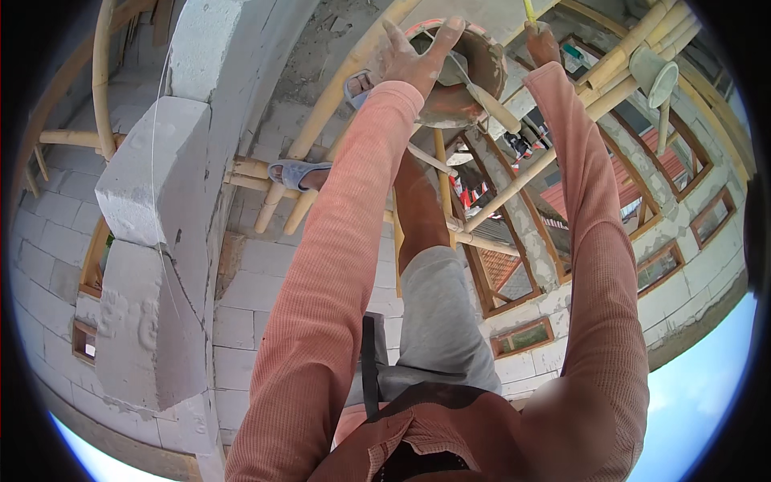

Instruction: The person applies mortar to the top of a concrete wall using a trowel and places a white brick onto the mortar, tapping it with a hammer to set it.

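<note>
My left hand (423,63) is over the near-left rim of a round, mortar-smeared bucket (451,112), with thumb and fingers spread. Whether it touches the rim I cannot tell. Inside the bucket leans a trowel (491,107), its pale wooden handle sticking out over the near side. To the right of the bucket, my right hand (542,44) is closed around a narrow yellow strip (530,11) that runs up to the picture's top edge. What the strip belongs to is hidden by the fingers.
Bamboo poles (329,108) form scaffolding under my sandalled feet (299,174). A pale block wall (157,173) with a thin string rises at left. Right, a round grey-green tool (654,76) lies by bundled bamboo (642,52); wooden window frames (522,337) stand below.
</note>
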